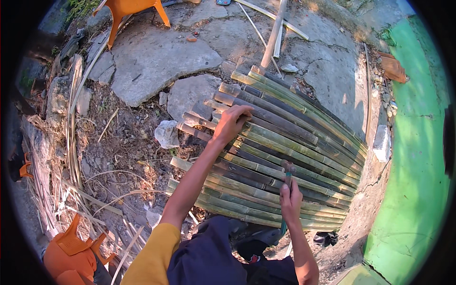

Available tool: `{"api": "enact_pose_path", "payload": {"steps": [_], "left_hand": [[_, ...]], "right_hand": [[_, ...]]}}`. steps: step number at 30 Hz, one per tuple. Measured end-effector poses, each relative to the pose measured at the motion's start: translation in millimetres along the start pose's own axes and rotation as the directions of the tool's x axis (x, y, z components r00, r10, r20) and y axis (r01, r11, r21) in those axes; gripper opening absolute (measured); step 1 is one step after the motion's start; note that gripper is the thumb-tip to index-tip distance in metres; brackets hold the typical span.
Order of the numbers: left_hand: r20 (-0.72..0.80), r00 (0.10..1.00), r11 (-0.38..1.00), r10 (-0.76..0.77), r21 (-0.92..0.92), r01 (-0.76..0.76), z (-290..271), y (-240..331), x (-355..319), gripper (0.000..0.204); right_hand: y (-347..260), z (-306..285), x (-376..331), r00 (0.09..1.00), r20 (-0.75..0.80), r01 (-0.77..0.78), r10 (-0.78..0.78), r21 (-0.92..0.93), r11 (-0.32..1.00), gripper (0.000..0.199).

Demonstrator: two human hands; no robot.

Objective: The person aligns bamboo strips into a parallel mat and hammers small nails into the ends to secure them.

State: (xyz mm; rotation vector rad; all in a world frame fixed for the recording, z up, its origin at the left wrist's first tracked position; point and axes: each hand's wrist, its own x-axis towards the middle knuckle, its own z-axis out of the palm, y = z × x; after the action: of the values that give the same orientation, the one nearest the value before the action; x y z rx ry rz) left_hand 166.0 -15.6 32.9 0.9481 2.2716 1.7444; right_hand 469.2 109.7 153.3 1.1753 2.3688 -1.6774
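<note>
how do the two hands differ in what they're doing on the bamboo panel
The left hand reaches far out, fingers spread flat on the bamboo slats; the right hand stays close in, fist closed round a hammer held upright. Both are bare and over the same panel.

Smooth split bamboo slats (280, 142) lie on rough cracked stone ground (156, 57); orange plastic chair (128, 9).

Bamboo slat panel (285, 147) on the ground, stone slabs (156, 57) behind, wall (418, 156) at right.
</note>
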Motion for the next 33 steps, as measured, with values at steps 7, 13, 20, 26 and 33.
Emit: {"api": "enact_pose_path", "payload": {"steps": [7, 13, 20, 26, 33], "left_hand": [[0.011, 1.0, 0.999, 0.019, 0.047, -0.019, -3.2, -4.3, 1.7, 0.014], [0.002, 0.999, 0.998, 0.047, 0.037, -0.048, 5.6, -2.4, 8.4, 0.013], [-0.033, 0.994, 0.989, 0.104, 0.111, -0.1, 3.5, -7.2, 2.4, 0.013], [-0.067, 0.987, 0.981, 0.147, 0.137, -0.137, 5.0, -9.1, 3.7, 0.014], [-0.101, 0.992, 0.995, 0.075, 0.069, -0.068, 5.5, -4.9, 2.4, 0.013]], "right_hand": [[-48.8, 54.0, 78.9, 0.982, -0.073, 0.175, -0.176, -0.031, 0.984, 0.033], [-66.2, 74.5, 112.9, 0.952, -0.082, 0.293, -0.294, -0.032, 0.956, 0.035], [-77.8, 98.0, 117.6, 0.938, -0.05, 0.338, -0.342, -0.079, 0.938, 0.032], [-75.1, 103.4, 118.6, 0.929, -0.058, 0.359, -0.366, -0.111, 0.927, 0.031], [-71.9, 103.5, 119.2, 0.929, -0.033, 0.36, -0.368, -0.14, 0.922, 0.032]]}}
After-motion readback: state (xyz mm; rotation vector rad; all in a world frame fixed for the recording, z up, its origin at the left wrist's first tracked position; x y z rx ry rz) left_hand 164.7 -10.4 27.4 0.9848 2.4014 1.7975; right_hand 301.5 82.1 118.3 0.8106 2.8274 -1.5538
